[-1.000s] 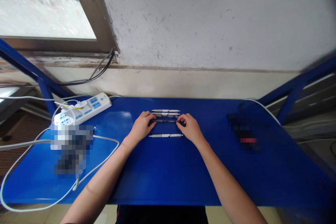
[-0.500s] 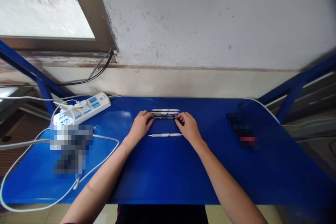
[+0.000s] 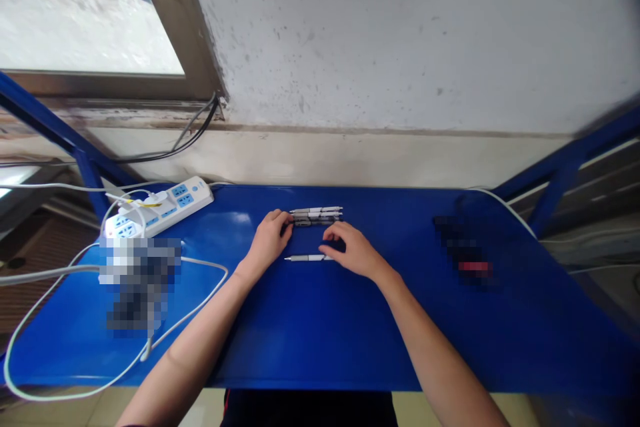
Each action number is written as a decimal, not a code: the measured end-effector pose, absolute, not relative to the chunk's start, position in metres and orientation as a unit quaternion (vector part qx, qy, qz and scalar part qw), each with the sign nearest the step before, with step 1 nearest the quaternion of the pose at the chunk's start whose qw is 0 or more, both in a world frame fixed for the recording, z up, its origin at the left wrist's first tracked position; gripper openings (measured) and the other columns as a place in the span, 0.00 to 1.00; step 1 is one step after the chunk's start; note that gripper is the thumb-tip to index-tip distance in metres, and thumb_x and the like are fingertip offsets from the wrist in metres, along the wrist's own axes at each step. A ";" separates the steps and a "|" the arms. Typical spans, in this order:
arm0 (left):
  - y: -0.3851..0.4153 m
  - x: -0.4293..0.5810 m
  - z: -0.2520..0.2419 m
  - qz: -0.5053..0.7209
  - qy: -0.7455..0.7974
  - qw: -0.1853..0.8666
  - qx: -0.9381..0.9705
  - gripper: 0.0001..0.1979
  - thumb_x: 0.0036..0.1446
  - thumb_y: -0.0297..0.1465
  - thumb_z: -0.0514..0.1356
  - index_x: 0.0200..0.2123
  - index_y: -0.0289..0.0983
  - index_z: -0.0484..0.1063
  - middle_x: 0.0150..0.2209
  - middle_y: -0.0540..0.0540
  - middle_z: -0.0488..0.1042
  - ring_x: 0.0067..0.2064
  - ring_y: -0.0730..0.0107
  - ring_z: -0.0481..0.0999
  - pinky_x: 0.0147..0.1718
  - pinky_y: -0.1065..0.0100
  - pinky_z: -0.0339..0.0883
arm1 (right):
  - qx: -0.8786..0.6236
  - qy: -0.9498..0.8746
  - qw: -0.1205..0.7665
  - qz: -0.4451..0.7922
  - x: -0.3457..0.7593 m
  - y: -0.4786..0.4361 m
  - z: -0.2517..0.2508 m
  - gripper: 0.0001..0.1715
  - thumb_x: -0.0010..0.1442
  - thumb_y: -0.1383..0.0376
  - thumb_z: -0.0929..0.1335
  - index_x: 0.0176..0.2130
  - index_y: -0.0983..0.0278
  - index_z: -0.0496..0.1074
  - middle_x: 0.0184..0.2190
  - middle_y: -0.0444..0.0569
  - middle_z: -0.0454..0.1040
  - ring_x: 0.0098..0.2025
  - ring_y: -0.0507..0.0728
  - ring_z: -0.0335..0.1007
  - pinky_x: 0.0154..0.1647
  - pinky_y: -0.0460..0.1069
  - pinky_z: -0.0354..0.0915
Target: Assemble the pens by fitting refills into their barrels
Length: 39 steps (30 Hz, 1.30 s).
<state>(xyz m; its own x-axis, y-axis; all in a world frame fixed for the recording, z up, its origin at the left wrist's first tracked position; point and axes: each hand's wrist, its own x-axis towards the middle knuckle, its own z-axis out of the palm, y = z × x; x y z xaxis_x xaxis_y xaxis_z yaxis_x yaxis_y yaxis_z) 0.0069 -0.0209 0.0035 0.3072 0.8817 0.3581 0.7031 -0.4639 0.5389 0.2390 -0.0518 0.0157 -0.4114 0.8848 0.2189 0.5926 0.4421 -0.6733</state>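
Several pens [image 3: 316, 216] with white and black barrels lie side by side in a row on the blue table [image 3: 320, 320]. At their left ends is my left hand [image 3: 270, 238], its thumb and fingertips closed on the nearest pens of the row. A single white and grey pen [image 3: 304, 258] lies apart, closer to me and roughly parallel to the row. My right hand [image 3: 354, 248] hovers over its right end, thumb and fingers curved and spread with a gap between them, covering that end of the pen.
A white power strip [image 3: 160, 207] with plugs and looping white cables [image 3: 210, 263] is on the left of the table. A blurred-out item [image 3: 143, 287] lies in front of it. Another blurred dark and red item [image 3: 465, 257] lies at the right. The wall [image 3: 370, 153] stands behind.
My right hand has let go of the right ends of the row and come toward me, over the single pen. My left hand has stayed at the row's left ends.
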 end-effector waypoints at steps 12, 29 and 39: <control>-0.033 0.016 0.020 0.247 0.367 0.259 0.858 0.10 0.63 0.35 0.55 0.42 0.38 0.73 0.39 0.45 0.75 0.42 0.65 0.74 0.43 0.66 0.66 | -0.444 -0.823 0.261 0.238 0.236 -0.052 0.013 0.05 0.65 0.66 0.64 0.36 0.61 0.68 0.32 0.46 0.69 0.38 0.56 0.66 0.41 0.50 0.62; -0.061 0.021 0.046 0.274 0.410 0.138 0.859 0.09 0.62 0.28 0.54 0.44 0.38 0.71 0.45 0.41 0.72 0.48 0.59 0.71 0.48 0.56 0.66 | -0.446 -0.825 0.265 0.225 0.234 -0.050 0.004 0.04 0.61 0.68 0.65 0.33 0.62 0.69 0.33 0.46 0.68 0.37 0.55 0.65 0.39 0.49 0.61; -0.117 -0.050 0.032 0.315 0.619 0.009 0.719 0.14 0.62 0.32 0.53 0.49 0.37 0.69 0.55 0.38 0.68 0.59 0.54 0.63 0.58 0.54 0.58 | -0.454 -0.820 0.277 0.213 0.231 -0.051 0.002 0.03 0.61 0.67 0.65 0.34 0.62 0.70 0.31 0.46 0.69 0.36 0.55 0.65 0.39 0.49 0.61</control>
